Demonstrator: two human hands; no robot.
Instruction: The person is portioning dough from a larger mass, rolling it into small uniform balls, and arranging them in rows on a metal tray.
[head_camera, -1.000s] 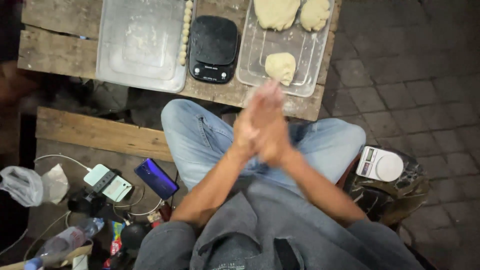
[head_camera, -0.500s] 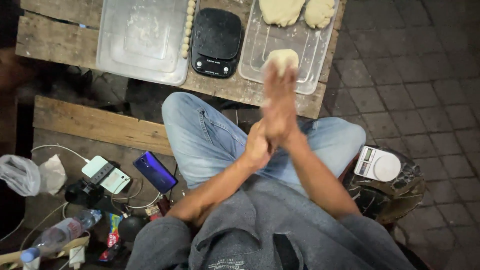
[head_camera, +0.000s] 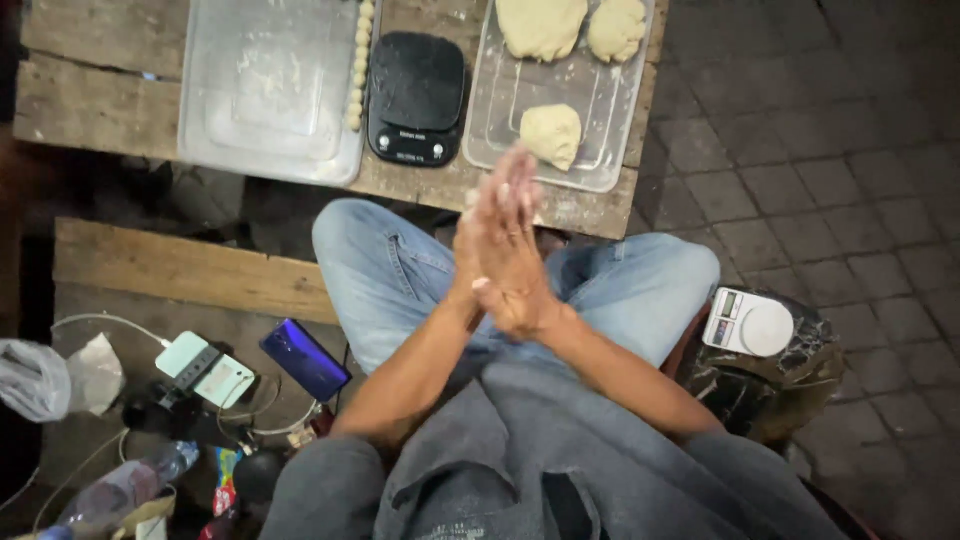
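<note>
Both hands slid back level, pressed palm to palm, just below dough lump

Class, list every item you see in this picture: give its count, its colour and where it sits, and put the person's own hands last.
Dough lumps: three, pale beige, in the clear tray.
Clear tray: one, transparent, right end of the wooden table.
Black scale: one, table middle.
Lidded container: one, clear, left of the black scale.
Small dough balls: a row, pale, between container and scale.
White scale: one, on a dark stump at right.
Phone: one, blue-purple, lower bench.
Charger: one, white, beside the phone.
Plastic bottle: one, clear, bottom left.
Left hand and right hand: pressed palm to palm above the knees.
</note>
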